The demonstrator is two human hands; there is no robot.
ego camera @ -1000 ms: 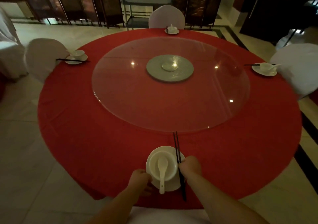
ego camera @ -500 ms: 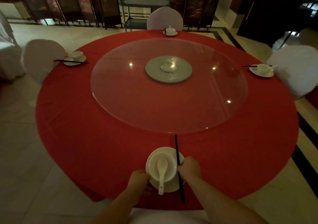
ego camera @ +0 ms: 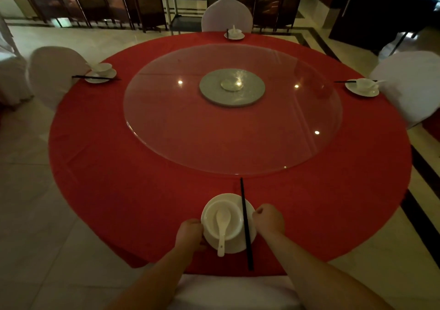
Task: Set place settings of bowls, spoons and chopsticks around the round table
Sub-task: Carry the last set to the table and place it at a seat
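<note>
On the red round table (ego camera: 114, 166), at the near edge, stands a white plate (ego camera: 229, 196) with a white bowl (ego camera: 213, 214) on it. A white spoon (ego camera: 223, 218) lies in the bowl, handle toward me. Black chopsticks (ego camera: 242, 197) lie together across the plate's right side, pointing away from me. My left hand (ego camera: 189, 234) grips the plate's left rim. My right hand (ego camera: 269, 219) is curled into a fist just right of the plate, off the chopsticks, with nothing visible in it.
Three more settings stand at the left (ego camera: 100, 73), far (ego camera: 234, 35) and right (ego camera: 362, 87) edges, each before a white-covered chair. A glass turntable (ego camera: 166, 119) fills the table's middle. A white chair back (ego camera: 228, 290) is below my arms.
The chopsticks, slightly spread at their far tips a second ago, now lie together. My right hand has come off them and moved a little right. My left hand stays at the plate's rim.
</note>
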